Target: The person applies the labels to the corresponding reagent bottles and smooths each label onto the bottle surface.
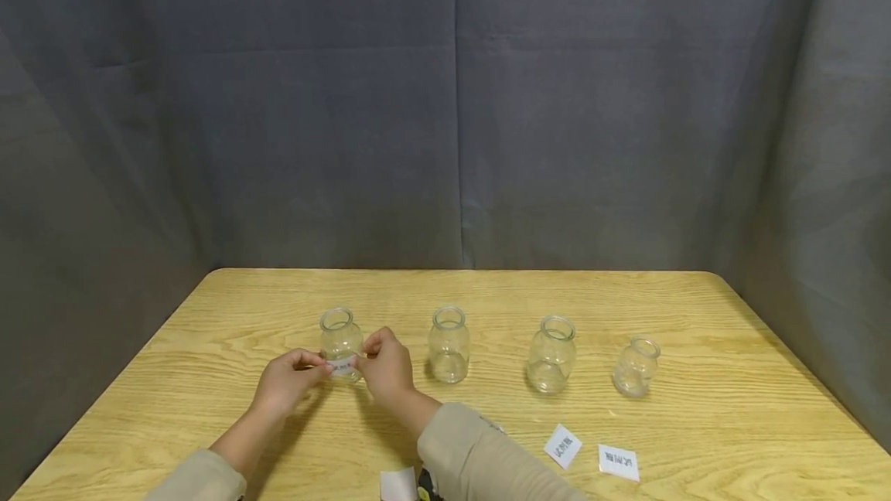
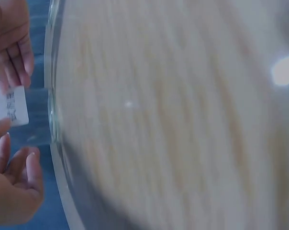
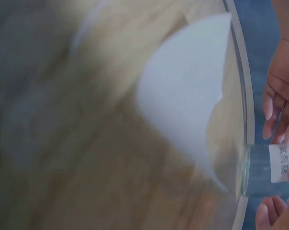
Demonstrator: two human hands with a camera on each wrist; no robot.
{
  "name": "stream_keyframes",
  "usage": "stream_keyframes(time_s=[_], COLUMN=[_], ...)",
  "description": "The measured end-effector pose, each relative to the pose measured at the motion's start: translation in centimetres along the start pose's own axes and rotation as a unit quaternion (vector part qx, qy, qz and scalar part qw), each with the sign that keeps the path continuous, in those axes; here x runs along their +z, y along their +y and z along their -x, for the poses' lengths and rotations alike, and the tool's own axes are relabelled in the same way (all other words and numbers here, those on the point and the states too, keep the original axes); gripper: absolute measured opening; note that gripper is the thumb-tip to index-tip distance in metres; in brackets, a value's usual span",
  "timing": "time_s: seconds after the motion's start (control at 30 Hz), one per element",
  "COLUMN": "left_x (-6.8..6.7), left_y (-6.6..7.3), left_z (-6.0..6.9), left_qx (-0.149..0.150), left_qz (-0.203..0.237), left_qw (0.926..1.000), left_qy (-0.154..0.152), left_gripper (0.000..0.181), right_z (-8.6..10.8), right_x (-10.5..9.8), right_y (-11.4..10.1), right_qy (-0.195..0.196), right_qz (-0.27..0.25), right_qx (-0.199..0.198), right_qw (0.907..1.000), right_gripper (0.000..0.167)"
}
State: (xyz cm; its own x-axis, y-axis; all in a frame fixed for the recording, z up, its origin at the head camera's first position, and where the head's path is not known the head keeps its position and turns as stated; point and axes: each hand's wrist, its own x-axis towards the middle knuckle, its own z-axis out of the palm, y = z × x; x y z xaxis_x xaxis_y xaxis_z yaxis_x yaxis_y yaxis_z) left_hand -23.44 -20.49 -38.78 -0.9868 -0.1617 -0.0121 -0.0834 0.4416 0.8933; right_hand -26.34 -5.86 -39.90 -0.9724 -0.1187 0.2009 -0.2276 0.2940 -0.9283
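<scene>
A clear glass jar (image 1: 341, 337) stands upright at the left end of a row of jars. Across its front lies a small white label (image 1: 343, 366) with black printed characters. My left hand (image 1: 284, 386) holds the label's left end, thumb on its face. At the other end, my right hand (image 1: 391, 371) does the same with its thumb, index finger beside the glass. Both wrist views show the printed label (image 2: 17, 108) against the jar between the two hands; the fingertip contact behind its ends is partly hidden.
Further right stand a second jar (image 1: 448, 346), a third (image 1: 550, 358) and a smaller one (image 1: 635, 369). Two printed labels (image 1: 562, 446) lie in front of them. A white piece (image 1: 398, 485) and a black-and-yellow object (image 1: 426, 485) sit at the near edge, partly hidden by the right sleeve.
</scene>
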Motion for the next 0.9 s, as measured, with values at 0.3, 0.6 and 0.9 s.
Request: stream_keyframes(time_s=[0.3,0.6,0.9], left_x=[-1.0,-1.5,-1.7], left_y=[-0.2,-0.5,-0.6], left_z=[-1.1,-1.8,-2.5], left_qx=[0.027,0.073,0.111], left_qz=[0.001,-0.015,-0.017], left_qw=[0.9983,0.9927,0.9874], left_qy=[-0.053,-0.094,-0.112], left_gripper=[0.052,0.050,0.036], right_z=[-0.7,-1.8,-2.0], right_x=[-0.8,-0.6,-0.9], right_y=[-0.2,0.4,0.1], right_qy=[-0.062,-0.091,-0.133], right_qz=[-0.012,-0.029,0.044], right_qx=[0.028,0.017,0.013], right_qw=[0.9976,0.9953,0.9901], right_gripper=[0.035,0.040,0.051])
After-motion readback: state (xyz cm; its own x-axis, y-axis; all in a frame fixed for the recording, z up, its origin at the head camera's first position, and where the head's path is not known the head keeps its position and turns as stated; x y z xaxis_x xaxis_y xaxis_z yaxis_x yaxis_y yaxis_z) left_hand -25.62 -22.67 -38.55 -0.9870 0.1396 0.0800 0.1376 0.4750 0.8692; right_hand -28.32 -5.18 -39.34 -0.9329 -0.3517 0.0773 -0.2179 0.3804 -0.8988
